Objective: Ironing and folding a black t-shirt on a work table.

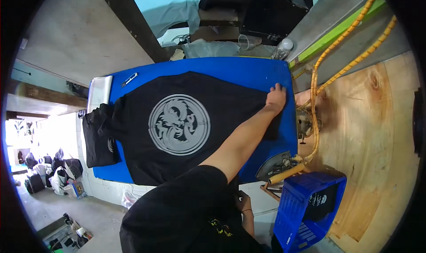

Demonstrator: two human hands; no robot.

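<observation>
A black T-shirt (226,100) lies spread over a blue-covered table (229,65), its round grey dragon print (179,125) facing up. My left arm reaches across it, and my left hand (276,98) rests at the shirt's right end with its fingers somewhat apart. By the table's near edge is my right hand (244,201), fingers curled next to hanging black cloth; whether it grips that cloth is unclear. An iron (278,168) with a tan handle sits at the near right corner. A folded black garment (100,140) lies on the left end, against the shirt.
Thread snips (129,80) and a stack of clear plastic sleeves (100,90) lie at the far left of the table. Yellow hoses (314,103) run to the iron. A blue plastic crate (289,206) holds a printed black garment (321,203). Behind stands a white-capped jar (283,49).
</observation>
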